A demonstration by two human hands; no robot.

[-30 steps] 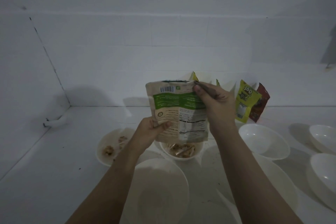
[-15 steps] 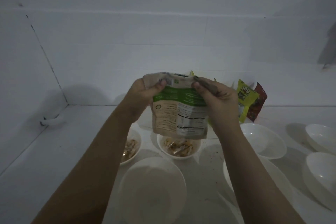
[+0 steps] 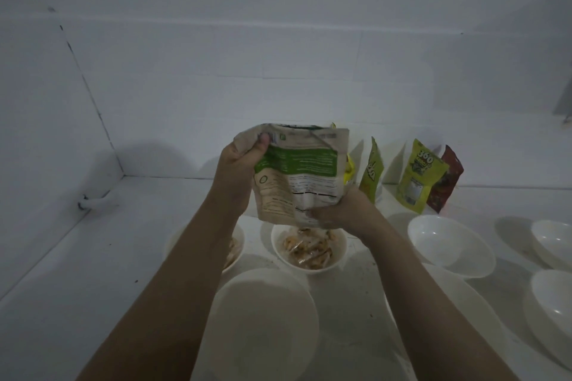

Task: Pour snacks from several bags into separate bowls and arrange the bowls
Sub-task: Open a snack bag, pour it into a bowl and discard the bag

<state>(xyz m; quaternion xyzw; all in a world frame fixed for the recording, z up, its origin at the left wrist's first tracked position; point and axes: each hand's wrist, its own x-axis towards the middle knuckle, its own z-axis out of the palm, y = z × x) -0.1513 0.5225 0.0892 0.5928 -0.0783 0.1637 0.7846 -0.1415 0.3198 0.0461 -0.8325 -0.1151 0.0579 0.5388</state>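
Head view: left hand [image 3: 238, 161] fingers pinch brown bag [image 3: 298, 170] top, right hand [image 3: 337, 210] fingers grip bottom, above filled bowl [image 3: 309, 252]

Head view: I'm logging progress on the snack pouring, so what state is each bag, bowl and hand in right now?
Brown-and-green bag: held above the filled bowl.
Left hand: grips the bag's top corner.
Right hand: grips its bottom edge.
Filled bowl: holds snacks.
Near bowl: empty.
Right-side bowl: empty.
Yellow-green bag: standing by the wall.

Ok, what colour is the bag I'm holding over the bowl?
The snack bag is kraft brown with a green band, seen in the head view.
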